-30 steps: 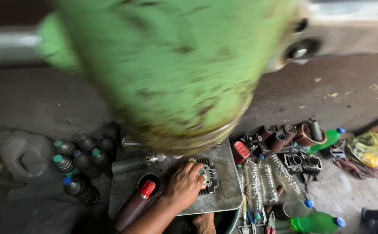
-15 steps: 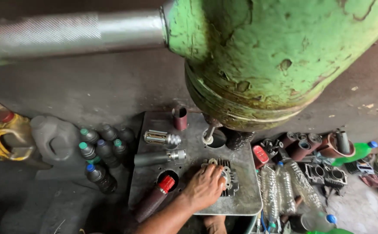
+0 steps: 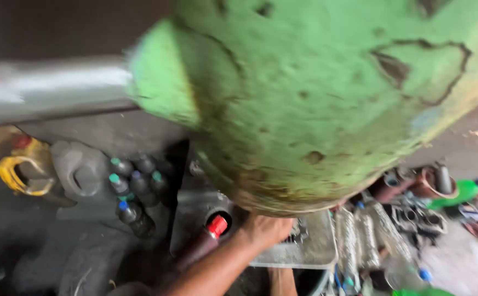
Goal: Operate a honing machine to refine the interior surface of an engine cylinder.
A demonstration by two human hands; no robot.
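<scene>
Green machine housing hides tray, hand, red-capped bottle beside

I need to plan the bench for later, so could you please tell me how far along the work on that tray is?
Done: nothing looks finished; loose metal parts lie unsorted beside the tray. In hand: the left hand rests on a finned metal part on the tray, under the green machine; its grip is hidden. Left: hard to judge in this blur; the red-capped bottle lies untouched.
</scene>
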